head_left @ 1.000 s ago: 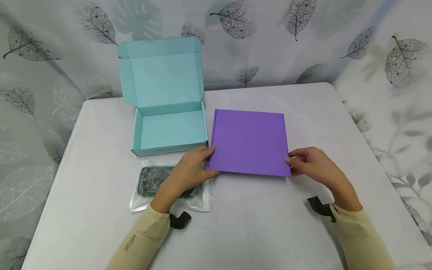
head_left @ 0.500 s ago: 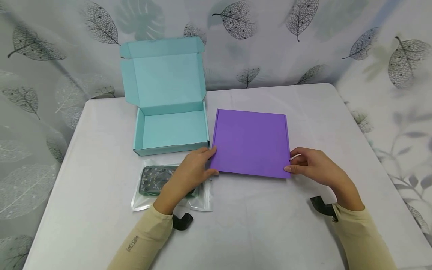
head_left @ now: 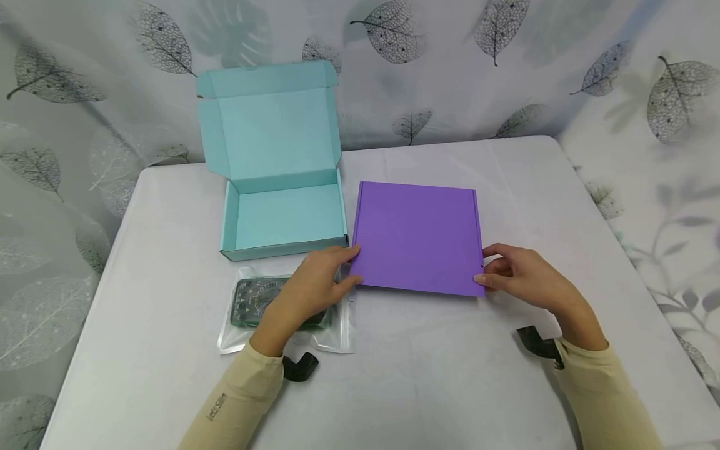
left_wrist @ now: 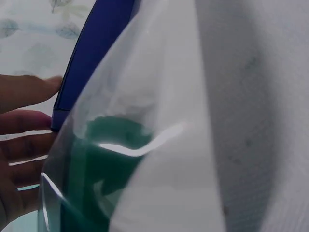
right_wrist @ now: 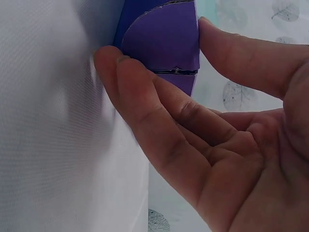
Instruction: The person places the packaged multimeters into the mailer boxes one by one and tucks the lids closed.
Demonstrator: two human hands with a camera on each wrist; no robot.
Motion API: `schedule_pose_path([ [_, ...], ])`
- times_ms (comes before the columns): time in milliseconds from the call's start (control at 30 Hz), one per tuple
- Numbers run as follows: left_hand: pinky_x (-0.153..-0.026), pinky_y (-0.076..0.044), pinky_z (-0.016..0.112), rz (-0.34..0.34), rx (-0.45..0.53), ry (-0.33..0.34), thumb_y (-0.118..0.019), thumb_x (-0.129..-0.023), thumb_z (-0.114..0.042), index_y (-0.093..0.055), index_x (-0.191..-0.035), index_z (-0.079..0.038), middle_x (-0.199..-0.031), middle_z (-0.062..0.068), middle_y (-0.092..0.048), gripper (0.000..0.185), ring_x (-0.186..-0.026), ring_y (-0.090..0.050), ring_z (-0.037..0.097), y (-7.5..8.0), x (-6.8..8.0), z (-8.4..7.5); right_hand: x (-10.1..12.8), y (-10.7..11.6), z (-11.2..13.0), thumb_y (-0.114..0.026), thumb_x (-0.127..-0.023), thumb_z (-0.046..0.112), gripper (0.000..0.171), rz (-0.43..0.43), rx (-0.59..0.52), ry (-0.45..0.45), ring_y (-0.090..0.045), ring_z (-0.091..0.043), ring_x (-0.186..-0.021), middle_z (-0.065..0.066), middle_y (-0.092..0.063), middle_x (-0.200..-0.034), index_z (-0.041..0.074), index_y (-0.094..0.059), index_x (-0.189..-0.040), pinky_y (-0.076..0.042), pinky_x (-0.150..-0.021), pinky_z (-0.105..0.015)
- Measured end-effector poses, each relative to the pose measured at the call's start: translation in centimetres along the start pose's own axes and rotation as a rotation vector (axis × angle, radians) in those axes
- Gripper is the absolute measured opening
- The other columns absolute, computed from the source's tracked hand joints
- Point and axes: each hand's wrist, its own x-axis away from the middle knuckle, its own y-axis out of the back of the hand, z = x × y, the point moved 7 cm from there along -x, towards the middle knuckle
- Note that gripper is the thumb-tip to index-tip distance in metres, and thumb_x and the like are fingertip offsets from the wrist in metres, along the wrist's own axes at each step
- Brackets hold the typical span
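Here, flat on the white surface (head_left: pixel 427 375) lay a closed purple cardboard mailer box (head_left: pixel 417 236), just right of an open teal cardboard mailer box (head_left: pixel 281 215). Left hand (head_left: pixel 315 284) touching its near left corner with fairly straight fingers; right hand (head_left: pixel 520 275) pinching the near right corner, thumb on top, fingers (right_wrist: pixel 145 101) under the side flap. Probably light, stiff, easily dented; best gripped at opposite side edges. Counted: two boxes, one clear plastic pouch (head_left: pixel 281 312) with a dark green device, possibly a meter, partly hidden beneath the left wrist.
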Motion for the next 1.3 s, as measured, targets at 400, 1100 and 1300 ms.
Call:
schedule_pose_path([
  [400,-0.104,-0.049,0.047,0.041,-0.053,0.016,-0.084,-0.091,-0.026,-0.056,-0.147,0.004,-0.135,0.022,-0.063,0.07,-0.122,-0.063,0.038,-0.1,0.1,0.0,-0.6,-0.1,0.2,-0.075,-0.098,0.012,0.042,-0.027,0.049,0.021,-0.068,-0.016,-0.077,0.003,-0.073,-0.088,-0.008,-0.055,-0.129,-0.051,-0.074,-0.031],
  [1100,-0.099,-0.052,0.047,0.028,-0.219,-0.039,-0.084,-0.09,-0.02,-0.056,-0.145,0.006,-0.131,0.02,-0.065,0.067,-0.115,-0.065,0.038,-1.0,-0.2,-0.8,0.3,1.1,0.7,-0.086,-0.086,0.006,0.069,-0.191,0.112,0.132,-0.073,-0.021,-0.088,-0.003,-0.075,-0.098,-0.003,-0.054,-0.146,-0.054,-0.078,-0.02],
  [1300,-0.101,-0.051,0.046,-0.021,-0.283,-0.081,-0.082,-0.089,-0.015,-0.058,-0.142,0.007,-0.126,0.018,-0.067,0.063,-0.115,-0.064,0.036,-1.0,-0.2,-1.0,0.1,1.3,0.8,-0.087,-0.085,0.005,0.065,-0.233,0.126,0.156,-0.073,-0.025,-0.088,-0.006,-0.075,-0.101,-0.001,-0.057,-0.143,-0.055,-0.077,-0.02],
])
